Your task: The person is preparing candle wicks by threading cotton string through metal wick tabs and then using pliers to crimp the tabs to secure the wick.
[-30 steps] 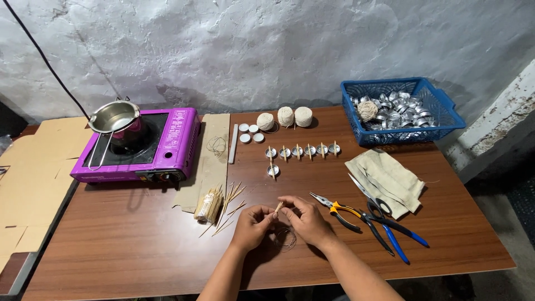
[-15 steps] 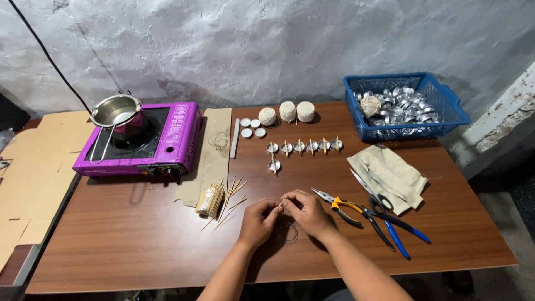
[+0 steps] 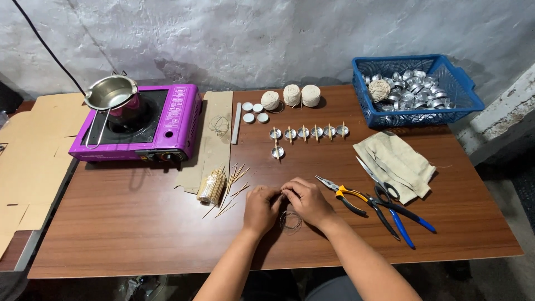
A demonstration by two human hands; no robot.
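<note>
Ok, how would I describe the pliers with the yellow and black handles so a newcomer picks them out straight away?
Start at the cream cloth on the right side of the brown table. Just below and left of it lie three hand tools, close to the right hand. The pliers are the leftmost, the only tool with yellow and black handles; the scissors have black loops, and the other pliers have blue handles.

— What's different from a second ago?
— Both hands came closer together: the left hand [image 3: 261,207] and right hand [image 3: 306,202] now meet fingertip to fingertip.
— And the stick they held up?
— No longer visible; a thin wire loop [image 3: 290,221] lies beneath them.
</note>
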